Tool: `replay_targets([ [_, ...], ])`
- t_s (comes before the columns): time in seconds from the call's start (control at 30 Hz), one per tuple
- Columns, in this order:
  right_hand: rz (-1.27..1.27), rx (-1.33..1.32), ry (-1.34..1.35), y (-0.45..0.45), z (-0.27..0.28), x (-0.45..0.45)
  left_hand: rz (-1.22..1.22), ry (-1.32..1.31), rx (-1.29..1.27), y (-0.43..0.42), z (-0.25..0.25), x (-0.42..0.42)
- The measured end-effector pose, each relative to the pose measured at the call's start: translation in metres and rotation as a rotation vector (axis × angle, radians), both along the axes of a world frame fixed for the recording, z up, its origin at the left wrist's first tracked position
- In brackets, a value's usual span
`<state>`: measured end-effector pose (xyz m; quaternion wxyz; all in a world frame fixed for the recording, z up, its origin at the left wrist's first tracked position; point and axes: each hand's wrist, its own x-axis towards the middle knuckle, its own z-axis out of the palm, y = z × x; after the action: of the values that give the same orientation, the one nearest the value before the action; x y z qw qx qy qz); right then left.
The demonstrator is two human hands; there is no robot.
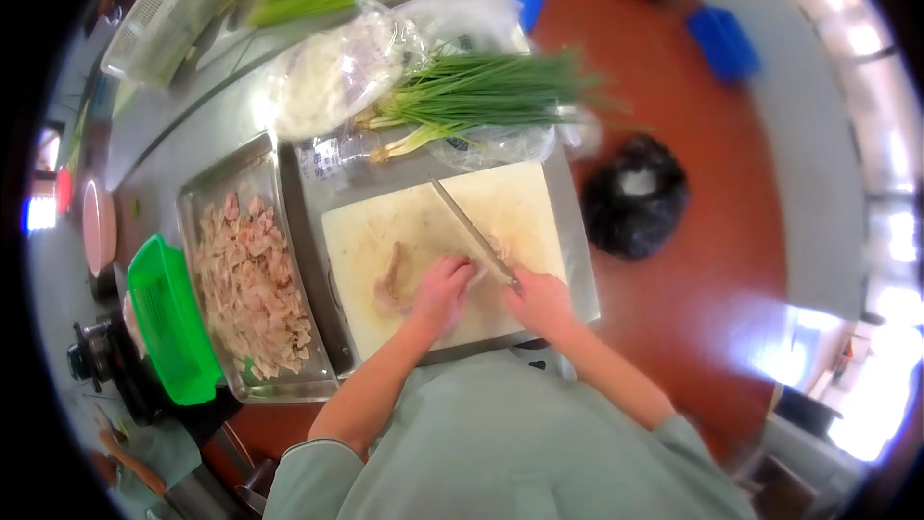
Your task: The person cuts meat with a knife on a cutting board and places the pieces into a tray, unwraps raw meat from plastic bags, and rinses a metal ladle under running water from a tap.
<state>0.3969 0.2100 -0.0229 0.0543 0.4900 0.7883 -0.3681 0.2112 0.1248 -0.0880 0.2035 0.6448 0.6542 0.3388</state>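
Note:
My right hand (539,302) is closed round the handle of a kitchen knife (470,227), whose long blade slants up and left across a white cutting board (366,221). Just left of the blade, my left hand (445,291) has its fingers curled down on a pale piece of meat that it mostly hides. A strip of raw meat (389,281) lies on the board to the left of that hand. Small cut bits of meat (500,247) show on the blade's right side.
Left of the board stands a metal tray (279,195) of sliced meat (248,289), with a green basket (175,327) beside it. Green onions (481,91) and a plastic bag of pale food (332,72) lie behind. A black bag (635,197) is at right. Another person's arm (130,457) shows lower left.

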Motion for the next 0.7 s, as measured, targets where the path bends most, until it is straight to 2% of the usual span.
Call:
replay_targets([
  [0.1, 0.053, -0.058, -0.053, -0.014, 0.029, 0.020, 0.019, -0.023, -0.025, 0.000, 0.007, 0.002],
  [0.23, 0.102, -0.021, -0.103, -0.031, 0.032, 0.028, 0.017, -0.036, -0.017, 0.002, 0.006, 0.001],
  [0.33, 0.125, 0.069, -0.129, -0.025, -0.024, 0.001, -0.009, -0.045, -0.019, 0.001, -0.002, 0.001],
  [0.43, 0.046, 0.076, 0.037, -0.004, -0.025, -0.022, -0.027, -0.045, -0.026, 0.000, -0.008, -0.002],
  [0.53, -0.049, -0.009, 0.011, 0.001, 0.000, -0.011, 0.014, -0.070, -0.030, 0.001, -0.005, -0.002],
  [0.7, 0.129, -0.031, -0.141, -0.025, 0.023, 0.024, 0.046, -0.115, -0.068, 0.000, -0.015, 0.003],
])
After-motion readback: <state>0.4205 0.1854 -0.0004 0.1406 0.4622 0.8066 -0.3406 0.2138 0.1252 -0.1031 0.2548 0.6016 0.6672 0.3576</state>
